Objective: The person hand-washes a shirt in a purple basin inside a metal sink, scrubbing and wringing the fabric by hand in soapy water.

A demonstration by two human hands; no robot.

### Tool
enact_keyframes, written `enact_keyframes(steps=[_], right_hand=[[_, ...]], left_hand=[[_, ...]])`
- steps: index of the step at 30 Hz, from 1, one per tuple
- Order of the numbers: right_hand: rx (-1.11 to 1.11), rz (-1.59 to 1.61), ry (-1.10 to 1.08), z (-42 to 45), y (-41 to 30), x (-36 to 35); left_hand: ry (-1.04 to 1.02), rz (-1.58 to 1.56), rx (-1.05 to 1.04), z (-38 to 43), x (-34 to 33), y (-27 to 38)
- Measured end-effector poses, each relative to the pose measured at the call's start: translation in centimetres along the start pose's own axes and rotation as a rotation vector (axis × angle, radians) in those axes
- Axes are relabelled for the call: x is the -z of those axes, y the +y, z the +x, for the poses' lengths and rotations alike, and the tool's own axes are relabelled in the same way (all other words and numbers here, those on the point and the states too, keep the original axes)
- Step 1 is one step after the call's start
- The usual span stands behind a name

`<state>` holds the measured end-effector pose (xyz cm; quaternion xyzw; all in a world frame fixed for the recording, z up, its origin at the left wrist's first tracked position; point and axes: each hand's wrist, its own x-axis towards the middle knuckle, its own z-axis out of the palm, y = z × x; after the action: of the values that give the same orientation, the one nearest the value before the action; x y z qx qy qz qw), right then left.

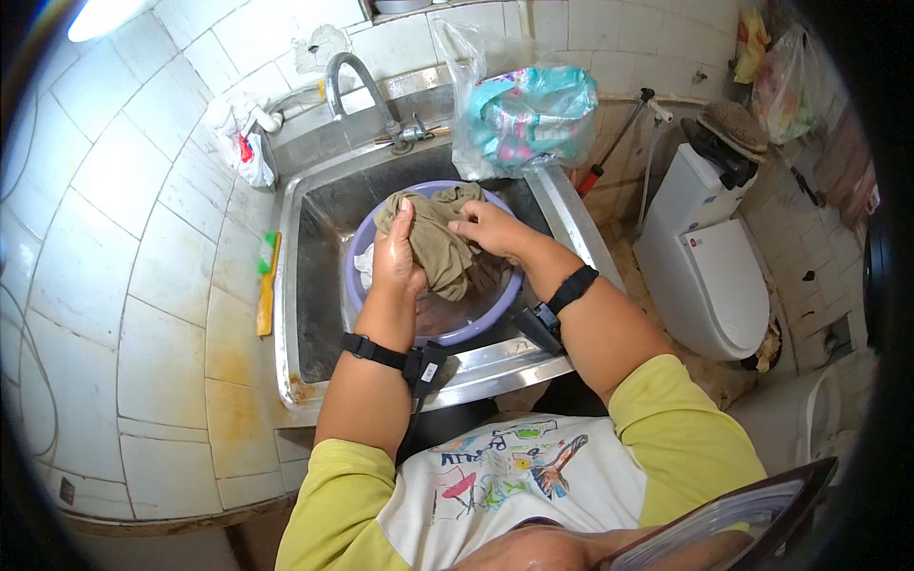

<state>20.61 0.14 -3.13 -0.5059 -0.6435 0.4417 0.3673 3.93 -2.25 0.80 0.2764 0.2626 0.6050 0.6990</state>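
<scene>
A wet olive-brown cloth (435,239) is held up over a purple plastic basin (471,332), which stands in a stainless steel sink (314,235). My left hand (400,253) grips the cloth's left side, thumb uppermost. At its right side my right hand (489,228) pinches the fabric between thumb and fingers. Part of the cloth hangs down toward water in the basin. Some white fabric (364,265) shows at the basin's left wall. Both forearms wear black straps with small devices. What lies beneath the cloth is hidden.
Behind the basin rises a curved metal faucet (364,78). A plastic bag with a teal package (532,118) rests on the sink's back right corner. A green-and-yellow scrub brush (268,285) lies along the left rim. At right stands a white toilet (721,278).
</scene>
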Motion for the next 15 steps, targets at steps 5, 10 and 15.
enact_keyframes(steps=[5,10,15], right_hand=[[0.146,0.502,0.344,-0.4,-2.5,1.0],[0.246,0.848,0.503,-0.2,-2.6,3.1],[0.087,0.88,0.629,0.6,-1.4,4.0]], left_hand=[[0.015,0.084,-0.116,-0.1,-0.1,0.5],[-0.065,0.07,-0.215,0.2,0.4,0.8],[0.018,0.049,-0.196,0.8,1.6,0.1]])
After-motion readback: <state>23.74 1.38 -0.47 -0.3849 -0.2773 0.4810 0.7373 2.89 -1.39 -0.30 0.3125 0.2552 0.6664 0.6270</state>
